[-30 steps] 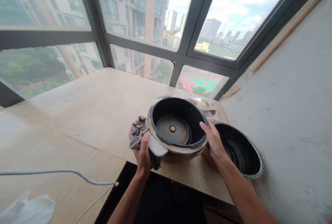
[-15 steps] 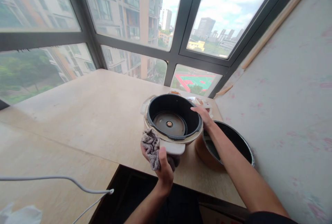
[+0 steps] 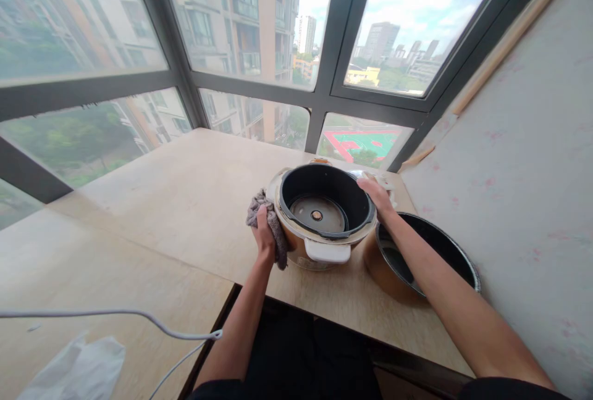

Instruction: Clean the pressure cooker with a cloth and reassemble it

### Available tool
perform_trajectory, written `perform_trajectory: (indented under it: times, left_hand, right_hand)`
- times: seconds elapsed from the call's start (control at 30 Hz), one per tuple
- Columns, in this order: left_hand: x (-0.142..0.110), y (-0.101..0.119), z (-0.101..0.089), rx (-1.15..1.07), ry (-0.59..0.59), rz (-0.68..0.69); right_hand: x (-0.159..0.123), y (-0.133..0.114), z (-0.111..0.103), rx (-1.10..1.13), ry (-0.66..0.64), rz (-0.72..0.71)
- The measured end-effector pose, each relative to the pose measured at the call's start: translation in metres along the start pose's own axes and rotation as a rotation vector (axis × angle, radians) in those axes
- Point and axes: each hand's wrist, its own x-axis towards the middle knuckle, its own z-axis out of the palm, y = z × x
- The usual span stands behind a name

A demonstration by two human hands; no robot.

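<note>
An electric cooker base [image 3: 324,230] with a black inside, a gold-brown side and white handles stands on the wooden ledge, with no pot in it. A round metal plate with a small centre button shows at its bottom. My left hand [image 3: 263,233] is closed on a crumpled grey cloth [image 3: 280,242] and presses it to the cooker's left side. At the right, my right hand [image 3: 376,195] grips the cooker's rim, thumb over the edge; its other fingers are mostly hidden. Right of the cooker sits a dark-lined inner pot [image 3: 428,245], partly behind my right forearm.
Behind my right hand a white and silver piece, perhaps the lid [image 3: 384,185], is partly hidden. A white cable [image 3: 157,323] and a crumpled white plastic bag [image 3: 76,369] lie at the front left. Windows [image 3: 250,113] border the ledge; a papered wall [image 3: 519,202] closes the right.
My left hand with the cloth has moved from the cooker's front handle up and round to its left side. My right hand stays on the rim. The view has shifted slightly.
</note>
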Motion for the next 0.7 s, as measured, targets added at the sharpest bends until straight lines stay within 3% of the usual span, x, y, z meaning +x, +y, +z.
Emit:
perform_trajectory:
  times: [0.1, 0.17, 0.33, 0.47, 0.57, 0.7]
  left_hand:
    - [0.047, 0.005, 0.003, -0.023, -0.129, -0.110]
    - [0.066, 0.010, 0.012, -0.055, -0.206, -0.137]
    - [0.090, 0.018, 0.029, -0.146, -0.455, -0.308]
    - [0.102, 0.022, 0.029, -0.090, -0.643, -0.491]
    - [0.108, 0.027, 0.029, -0.022, -0.683, -0.554]
    - [0.109, 0.033, 0.032, 0.013, -0.659, -0.545]
  right_hand:
    - [-0.018, -0.013, -0.001, -0.063, 0.079, -0.041]
    - [-0.044, -0.024, 0.002, -0.119, 0.174, -0.035]
    - [-0.152, -0.036, 0.029, -0.144, 0.286, -0.053]
    - [-0.223, -0.020, 0.056, -0.156, 0.203, 0.030]
    - [-0.238, -0.009, 0.074, -0.099, 0.155, 0.061]
    - [-0.227, -0.008, 0.097, -0.072, 0.191, -0.073]
